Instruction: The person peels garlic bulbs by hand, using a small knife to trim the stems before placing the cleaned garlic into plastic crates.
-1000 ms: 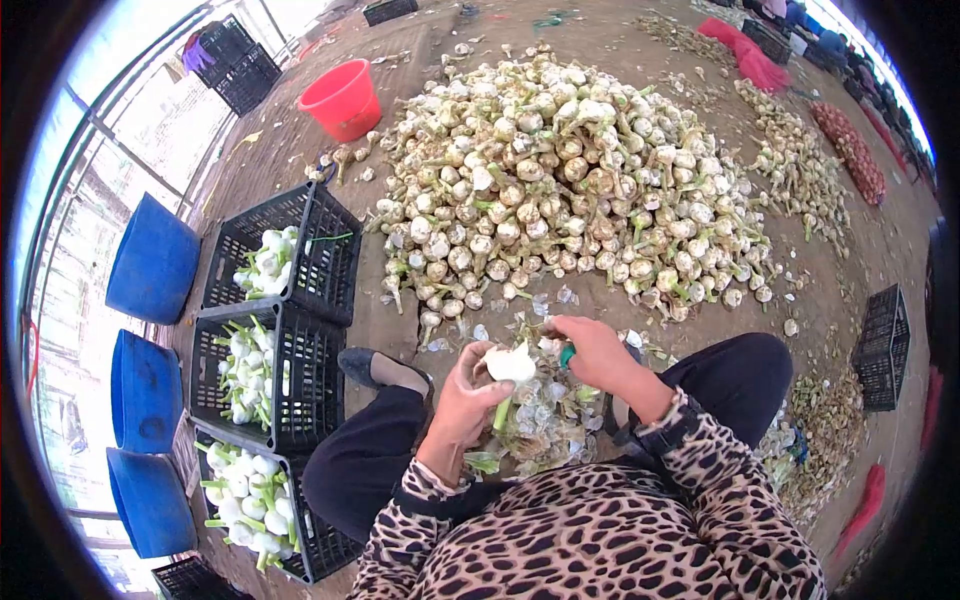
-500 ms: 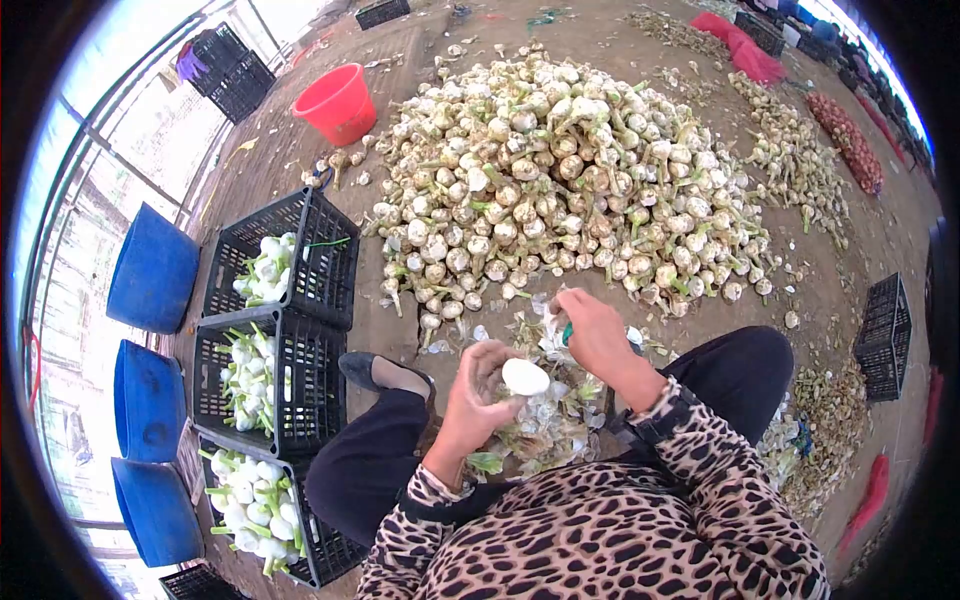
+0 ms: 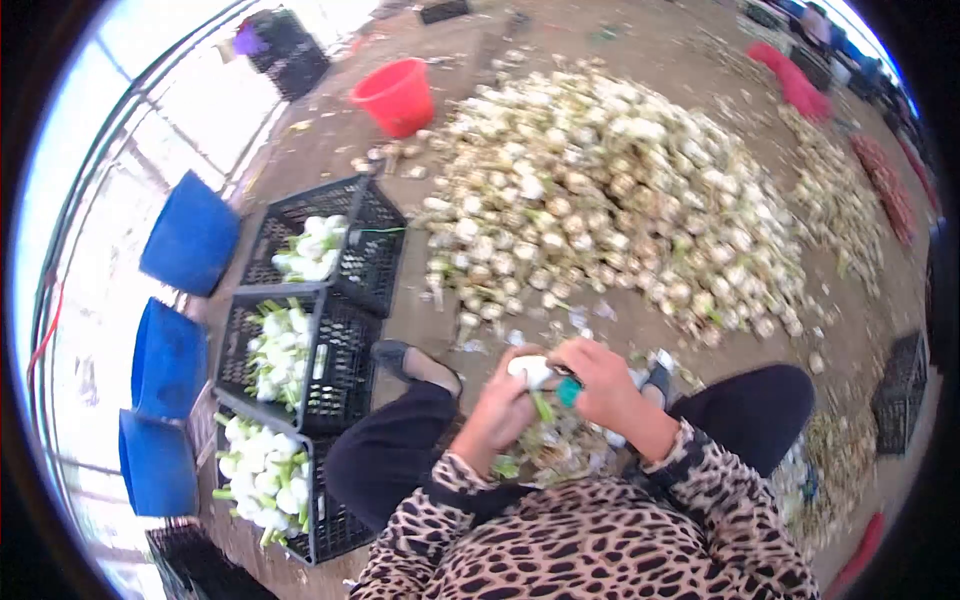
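My left hand (image 3: 495, 412) is wrapped round a white peeled garlic bulb (image 3: 528, 371), and a green stem hangs below it. Close against the bulb, my right hand (image 3: 608, 388) is closed on a small green-handled tool (image 3: 569, 391); its working end is hidden. Under both hands lies a litter of papery garlic skins (image 3: 565, 452) between my legs. Just ahead rises a large heap of unpeeled garlic (image 3: 620, 190).
At my left stand three black crates (image 3: 345, 365) holding white garlic with green stems. Several blue tubs (image 3: 170, 360) line the wall behind them. A red bucket (image 3: 396, 100) stands beyond, and another black crate (image 3: 900, 390) is at far right.
My right hand has come left and down to meet the bulb in my left hand. The bulb has turned, showing its stem below. The whole view has swung, shifting surroundings rightward.
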The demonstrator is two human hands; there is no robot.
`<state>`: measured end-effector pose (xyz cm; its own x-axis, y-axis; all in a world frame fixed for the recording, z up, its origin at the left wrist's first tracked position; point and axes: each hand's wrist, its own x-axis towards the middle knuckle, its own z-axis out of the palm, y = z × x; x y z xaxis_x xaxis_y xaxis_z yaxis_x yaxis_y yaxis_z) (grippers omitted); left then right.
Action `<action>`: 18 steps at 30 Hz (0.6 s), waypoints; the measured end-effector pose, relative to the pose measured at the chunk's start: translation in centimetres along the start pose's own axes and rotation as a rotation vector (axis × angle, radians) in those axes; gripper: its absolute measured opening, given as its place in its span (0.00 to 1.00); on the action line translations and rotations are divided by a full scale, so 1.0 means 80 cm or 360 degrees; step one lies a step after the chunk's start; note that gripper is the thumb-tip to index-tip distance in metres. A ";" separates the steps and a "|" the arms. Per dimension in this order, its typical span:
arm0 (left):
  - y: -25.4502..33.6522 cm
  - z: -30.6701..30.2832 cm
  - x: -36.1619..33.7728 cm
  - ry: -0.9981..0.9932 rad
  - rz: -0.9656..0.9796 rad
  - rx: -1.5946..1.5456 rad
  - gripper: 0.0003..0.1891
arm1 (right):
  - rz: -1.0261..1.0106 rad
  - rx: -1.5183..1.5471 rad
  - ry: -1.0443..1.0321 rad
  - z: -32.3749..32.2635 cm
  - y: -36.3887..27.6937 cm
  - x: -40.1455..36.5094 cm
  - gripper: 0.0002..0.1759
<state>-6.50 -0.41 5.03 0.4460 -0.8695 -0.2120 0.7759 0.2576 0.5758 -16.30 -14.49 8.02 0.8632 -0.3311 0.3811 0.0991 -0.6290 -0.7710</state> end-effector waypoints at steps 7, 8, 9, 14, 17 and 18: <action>-0.001 -0.052 0.014 0.0522 -0.0201 -0.0262 0.15 | 0.0115 -0.0139 -0.0199 0.017 0.038 -0.011 0.11; 0.003 -0.066 0.011 0.0562 -0.0182 -0.0365 0.15 | 0.0174 -0.0097 -0.0295 0.017 0.037 -0.017 0.11; 0.014 -0.070 0.008 0.0611 -0.0037 -0.0511 0.15 | 0.0247 -0.0064 -0.0395 0.018 0.039 -0.022 0.11; 0.170 -0.046 -0.028 0.0681 0.1050 -0.0746 0.21 | 0.0357 -0.0082 -0.0675 0.034 0.090 -0.049 0.11; 0.247 -0.081 -0.061 0.0915 0.1569 -0.0821 0.29 | 0.0469 -0.0123 -0.0861 0.039 0.103 -0.056 0.11; 0.245 -0.078 -0.059 0.0988 0.1554 -0.0606 0.28 | 0.0498 -0.0141 -0.0907 0.045 0.108 -0.058 0.11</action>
<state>9.41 11.34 12.40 0.9719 0.0816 -0.2208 0.0293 0.8887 0.4576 -17.70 -15.87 -2.24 0.9742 -0.0988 -0.2032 -0.2195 -0.6269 -0.7475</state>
